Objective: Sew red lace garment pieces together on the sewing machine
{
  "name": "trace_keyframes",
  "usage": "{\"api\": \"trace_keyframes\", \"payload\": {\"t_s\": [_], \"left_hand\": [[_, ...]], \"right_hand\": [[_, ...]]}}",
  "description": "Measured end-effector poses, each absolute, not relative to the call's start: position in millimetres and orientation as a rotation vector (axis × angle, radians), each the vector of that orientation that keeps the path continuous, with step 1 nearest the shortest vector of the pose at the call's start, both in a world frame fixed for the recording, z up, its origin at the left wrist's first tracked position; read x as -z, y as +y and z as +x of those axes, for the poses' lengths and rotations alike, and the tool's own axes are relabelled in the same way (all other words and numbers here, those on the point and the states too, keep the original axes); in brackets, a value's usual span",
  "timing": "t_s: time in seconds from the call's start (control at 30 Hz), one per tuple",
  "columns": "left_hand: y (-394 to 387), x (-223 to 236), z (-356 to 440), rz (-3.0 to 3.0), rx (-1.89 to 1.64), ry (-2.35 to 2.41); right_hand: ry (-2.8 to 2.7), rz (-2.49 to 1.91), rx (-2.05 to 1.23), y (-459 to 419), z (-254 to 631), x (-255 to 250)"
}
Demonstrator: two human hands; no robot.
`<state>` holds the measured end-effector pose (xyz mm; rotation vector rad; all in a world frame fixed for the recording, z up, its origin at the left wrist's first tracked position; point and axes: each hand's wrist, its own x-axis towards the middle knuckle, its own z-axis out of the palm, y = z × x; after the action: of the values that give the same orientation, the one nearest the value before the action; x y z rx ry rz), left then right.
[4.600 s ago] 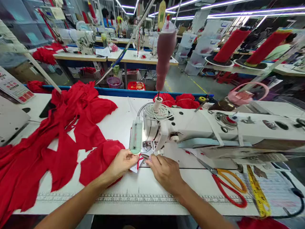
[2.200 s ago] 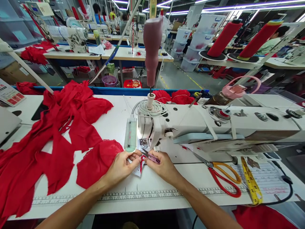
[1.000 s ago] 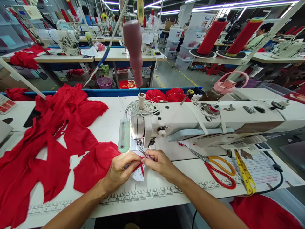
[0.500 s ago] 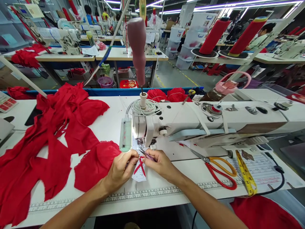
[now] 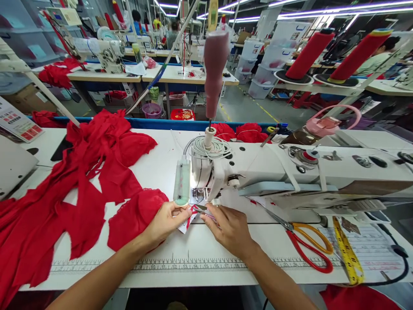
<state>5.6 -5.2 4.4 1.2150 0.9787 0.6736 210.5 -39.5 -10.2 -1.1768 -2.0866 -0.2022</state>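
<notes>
between the hands (image 5: pixel 229 227), small snips (image 5: pixel 201 208), partly covered

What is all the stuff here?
Sewing machine: one nearby, white, right
Paper piece: one, white, red strips, near machine
Snips: one pair, purple, beside it
Cloth heap: one, red, left
Shears: one pair, orange and red handles, right
Tape measure: one, yellow, right of shears
Written sheet: one, white, far right
Thread cones: two close, red, upper right
Bottle: one, pink top, behind machine
Storage boxes: several, clear, background
Left hand: one, bare, at paper piece
Right hand: one, bare, holding snips
</notes>
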Motion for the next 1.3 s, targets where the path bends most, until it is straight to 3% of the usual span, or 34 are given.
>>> {"api": "trace_keyframes", "payload": {"t_s": [0.27,1.3], "left_hand": [[-7.5,-11.1,4.5,1.249,-0.704,1.079],[-4.2,-1.4,1.5,1.506,-0.646,1.051]], "right_hand": [[-2.186,-1.248,0.365,-39.0,211.3,11.1],[-2.404,-1.224,0.287,-35.8,222.9,6.5]]}}
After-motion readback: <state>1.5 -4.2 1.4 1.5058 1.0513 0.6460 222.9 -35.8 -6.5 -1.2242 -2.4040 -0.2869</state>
